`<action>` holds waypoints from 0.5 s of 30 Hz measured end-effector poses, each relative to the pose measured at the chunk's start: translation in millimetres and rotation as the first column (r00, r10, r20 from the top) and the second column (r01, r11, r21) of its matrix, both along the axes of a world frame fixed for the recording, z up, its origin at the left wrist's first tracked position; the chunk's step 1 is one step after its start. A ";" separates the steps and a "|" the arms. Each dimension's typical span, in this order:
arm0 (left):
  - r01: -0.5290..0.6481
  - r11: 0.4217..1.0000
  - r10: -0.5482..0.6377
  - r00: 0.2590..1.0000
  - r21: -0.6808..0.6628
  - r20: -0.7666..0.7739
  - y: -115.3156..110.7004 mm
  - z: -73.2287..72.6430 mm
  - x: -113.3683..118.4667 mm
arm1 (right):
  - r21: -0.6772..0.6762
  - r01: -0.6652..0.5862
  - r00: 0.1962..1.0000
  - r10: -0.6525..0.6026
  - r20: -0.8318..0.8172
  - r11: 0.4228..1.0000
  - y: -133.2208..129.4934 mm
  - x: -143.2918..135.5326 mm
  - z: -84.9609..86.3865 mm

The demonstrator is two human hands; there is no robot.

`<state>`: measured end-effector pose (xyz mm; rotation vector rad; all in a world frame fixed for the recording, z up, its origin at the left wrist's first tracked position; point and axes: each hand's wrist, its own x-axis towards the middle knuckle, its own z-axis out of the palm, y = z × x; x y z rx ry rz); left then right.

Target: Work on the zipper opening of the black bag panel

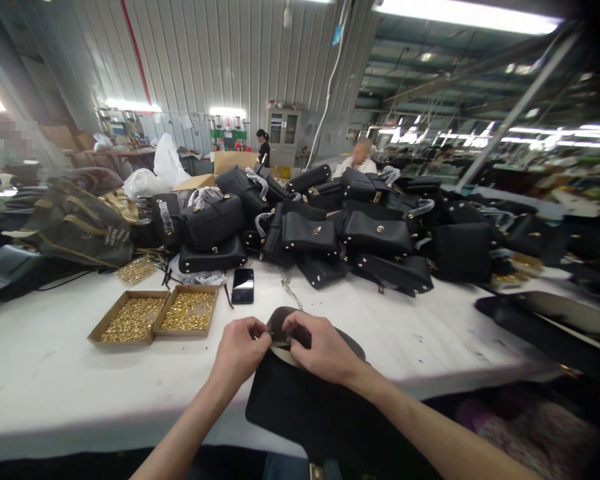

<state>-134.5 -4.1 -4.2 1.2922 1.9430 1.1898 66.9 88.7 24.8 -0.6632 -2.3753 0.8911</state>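
A black handbag point(285, 403) with a pale lining lies tilted at the table's front edge, its opening facing up between my hands. My left hand point(243, 348) is closed, with thumb and fingertips pinching at the left side of the opening. From the right, my right hand point(323, 348) bends over the opening, its thumb and fingers closed on the bag's edge by the dark flap point(279, 323). Any small part between the fingertips is too small to make out. Two shallow cardboard trays, a left tray point(100, 331) and a right tray point(211, 321), hold small gold-coloured metal pieces.
A phone point(243, 287) lies behind the trays, near a plastic bag of gold pieces point(137, 269). Piled black handbags point(310, 233) line the back of the white table point(180, 393). At right, another person's sleeve point(530, 427) is near an open black bag point(520, 333).
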 end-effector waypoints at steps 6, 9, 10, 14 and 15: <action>0.000 1.000 0.000 1.000 -0.011 0.011 -4.0 4.1 2.5 | -0.004 0.014 1.000 -0.014 0.000 1.000 1.2 -2.2 -3.4; 0.017 1.000 -0.017 1.000 -0.019 0.017 -5.2 6.3 1.5 | -0.058 0.059 0.998 -0.059 0.003 0.997 3.9 -0.4 -4.9; 0.024 1.000 -0.024 1.000 -0.017 0.015 -5.0 6.2 1.5 | -0.076 0.071 0.997 -0.070 0.010 0.995 4.6 0.3 -4.9; 0.020 0.999 -0.020 1.000 -0.026 -0.013 -3.2 0.3 7.6 | -0.073 0.103 0.994 -0.100 0.033 0.992 4.1 0.0 -4.2; 0.005 1.000 -0.006 0.999 -0.029 -0.054 -3.3 -2.5 10.9 | -0.050 0.125 0.992 -0.123 0.036 0.991 3.0 -1.1 -4.2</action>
